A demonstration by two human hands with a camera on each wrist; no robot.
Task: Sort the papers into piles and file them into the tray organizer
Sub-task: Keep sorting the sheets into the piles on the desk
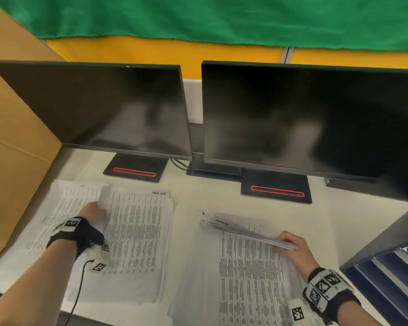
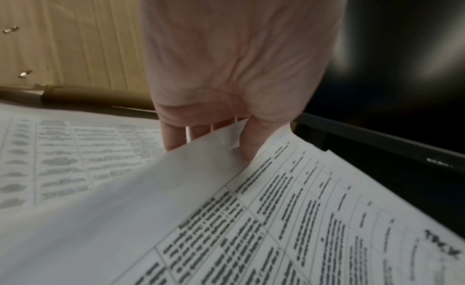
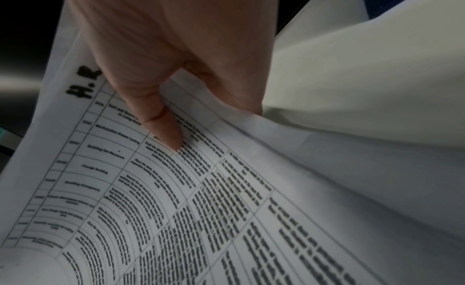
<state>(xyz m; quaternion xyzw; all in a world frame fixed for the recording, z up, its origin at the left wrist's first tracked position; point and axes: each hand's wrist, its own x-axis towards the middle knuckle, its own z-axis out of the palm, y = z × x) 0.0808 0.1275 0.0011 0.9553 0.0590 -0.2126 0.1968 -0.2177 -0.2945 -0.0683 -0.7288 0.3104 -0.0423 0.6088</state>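
Three piles of printed sheets lie on the white desk [image 1: 189,203]: a far-left pile [image 1: 57,217], a middle pile [image 1: 137,236] headed with handwriting, and a right pile [image 1: 245,278]. My left hand [image 1: 93,211] pinches the corner of a single sheet [image 2: 141,199] between the two left piles, thumb on one side and fingers on the other. My right hand [image 1: 290,243] grips a lifted bundle of sheets [image 1: 243,232] over the right pile; its top page [image 3: 176,189] is marked "H.R". The dark blue tray organizer [image 1: 391,274] stands at the right edge.
Two dark monitors [image 1: 104,109] [image 1: 304,118] on black stands fill the back of the desk. A cardboard box [image 1: 12,142] walls off the left side. A black cable [image 1: 78,290] trails from my left wrist over the front edge.
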